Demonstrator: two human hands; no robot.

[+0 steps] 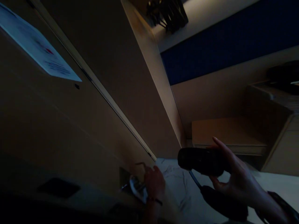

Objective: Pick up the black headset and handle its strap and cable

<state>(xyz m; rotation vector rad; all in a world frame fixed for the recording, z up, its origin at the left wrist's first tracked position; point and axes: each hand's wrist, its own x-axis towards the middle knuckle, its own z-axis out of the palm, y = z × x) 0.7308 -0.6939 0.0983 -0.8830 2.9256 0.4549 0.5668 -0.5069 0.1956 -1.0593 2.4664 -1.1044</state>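
My right hand [235, 174] holds a dark, rounded, elongated object [201, 161] between thumb and fingers; its kind is too dark to make out. A second dark, elongated piece [221, 202] hangs below that hand, with a thin bluish strap [195, 179] running up from it. My left hand [154, 182], a dark band round its wrist, is at the shiny metal door handle [138, 189] on the wooden door [93, 124]. Its fingers look curled, though the dim light blurs their exact hold.
A printed sheet [39, 46] hangs on the door above a small dark peephole [77, 86]. Beyond the door edge stands a brown panel [112, 62]. A low wooden bench [224, 132] and a cabinet [280, 143] stand right. The floor [173, 177] is pale and veined.
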